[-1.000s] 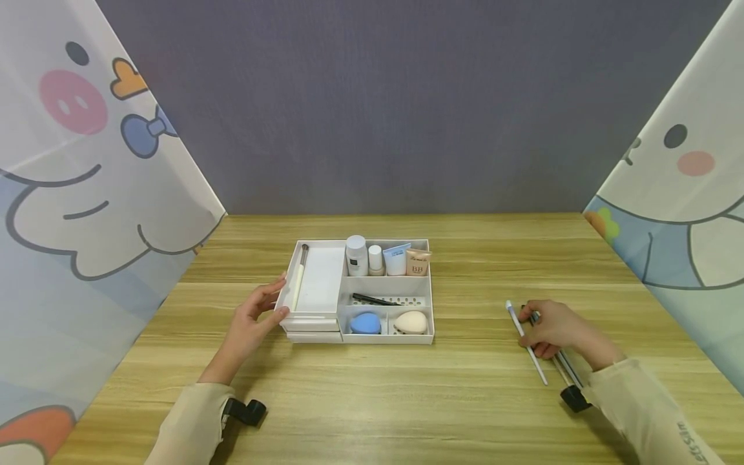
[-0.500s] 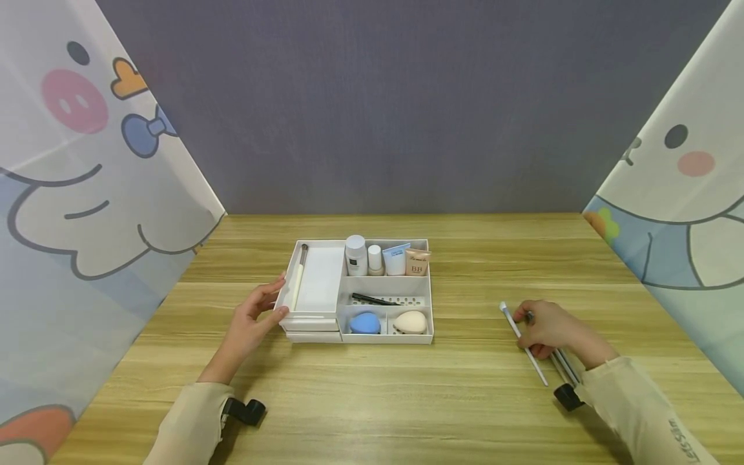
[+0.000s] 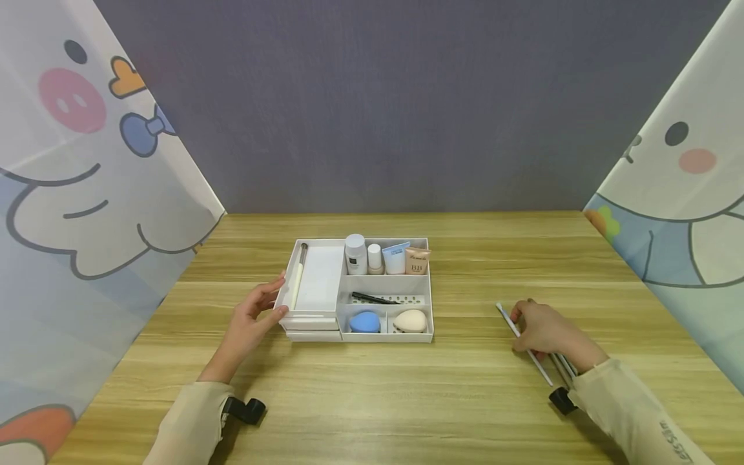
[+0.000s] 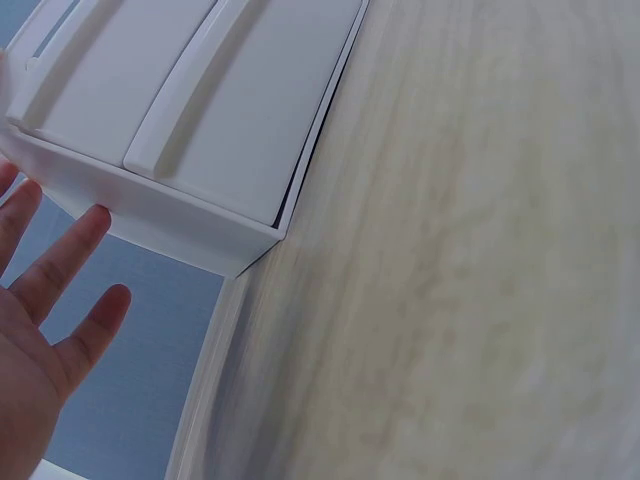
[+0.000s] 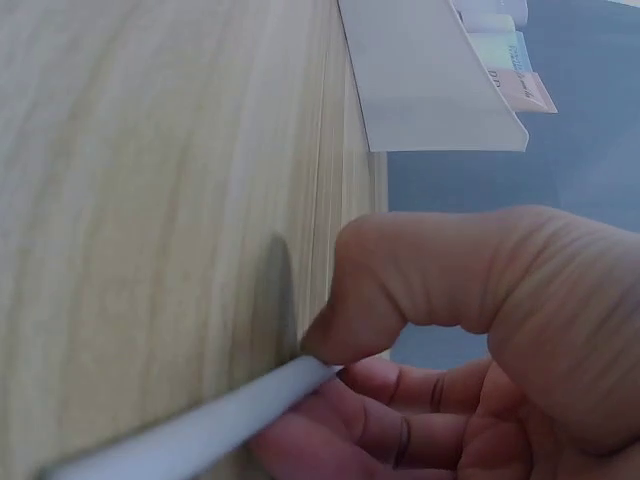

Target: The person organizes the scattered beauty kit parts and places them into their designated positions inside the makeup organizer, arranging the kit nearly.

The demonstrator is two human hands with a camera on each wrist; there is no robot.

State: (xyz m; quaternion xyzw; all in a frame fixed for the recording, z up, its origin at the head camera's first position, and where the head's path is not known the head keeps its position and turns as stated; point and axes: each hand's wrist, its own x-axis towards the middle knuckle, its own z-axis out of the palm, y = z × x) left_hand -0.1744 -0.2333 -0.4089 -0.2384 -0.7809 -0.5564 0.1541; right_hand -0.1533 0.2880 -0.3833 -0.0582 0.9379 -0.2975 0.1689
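Observation:
My left hand (image 3: 247, 326) rests against the left side of a white cosmetics organizer (image 3: 316, 274), thumb near its front corner. Its fingers look fairly straight in the left wrist view, beside the organizer's side wall (image 4: 160, 215). At the right, my right hand (image 3: 549, 332) pinches a slim white makeup brush (image 3: 540, 369) between thumb and fingers. In the right wrist view the white handle (image 5: 190, 435) runs toward the lower left from the fingertips. Beneath that hand and wrist, other slim brushes (image 3: 564, 368) are partly hidden.
One brush (image 3: 298, 281) lies in the organizer's left tray. The right compartments hold a white bottle (image 3: 356, 255), a smaller bottle (image 3: 374, 259), a blue tube (image 3: 396, 259), a BB tube (image 3: 416, 261), a black pen (image 3: 372, 298), a blue sponge (image 3: 365, 323) and a cream sponge (image 3: 410, 321).
My right hand has shifted slightly left, and the upper end of the white brush has moved left with it. The left hand and organizer have stayed in place.

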